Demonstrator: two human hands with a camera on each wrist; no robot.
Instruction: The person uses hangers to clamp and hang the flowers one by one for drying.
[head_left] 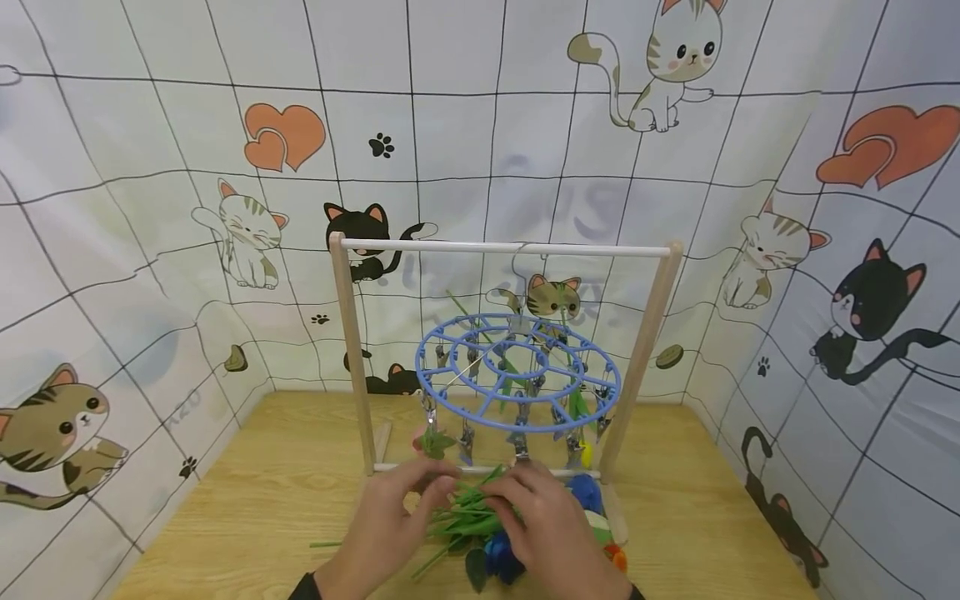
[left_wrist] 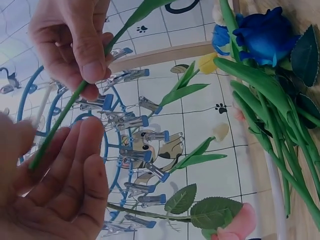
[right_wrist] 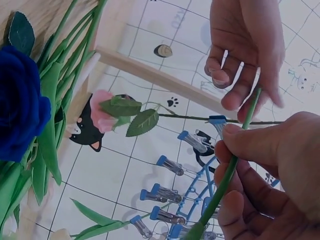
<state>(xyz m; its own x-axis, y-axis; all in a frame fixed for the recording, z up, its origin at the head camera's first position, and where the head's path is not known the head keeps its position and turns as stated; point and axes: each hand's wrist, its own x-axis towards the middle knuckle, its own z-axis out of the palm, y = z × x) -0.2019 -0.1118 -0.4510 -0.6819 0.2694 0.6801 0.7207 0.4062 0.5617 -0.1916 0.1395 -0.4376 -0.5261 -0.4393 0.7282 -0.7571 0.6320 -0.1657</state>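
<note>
My right hand (head_left: 551, 521) pinches a green artificial flower stem (left_wrist: 62, 112) between thumb and fingers; in the right wrist view its thumb lies along the stem. My left hand (head_left: 397, 517) is at the stem's cut end, fingers relaxed and thumb spread, the end lying by its index finger in the left wrist view. The flower head on this stem is out of view. Beyond the hands hangs a round blue clip hanger (head_left: 517, 428) with metal clips. A pink rose (right_wrist: 102, 117), a yellow tulip (left_wrist: 207, 63) and a whitish tulip (left_wrist: 220, 131) hang from it upside down.
A wooden frame (head_left: 651, 333) with a white top bar (head_left: 450, 247) carries the hanger. Below the hands, green stems (left_wrist: 272, 115) and a blue rose (right_wrist: 20, 105) lie on the wooden table (head_left: 217, 508). A cat-print sheet (head_left: 450, 125) surrounds the table.
</note>
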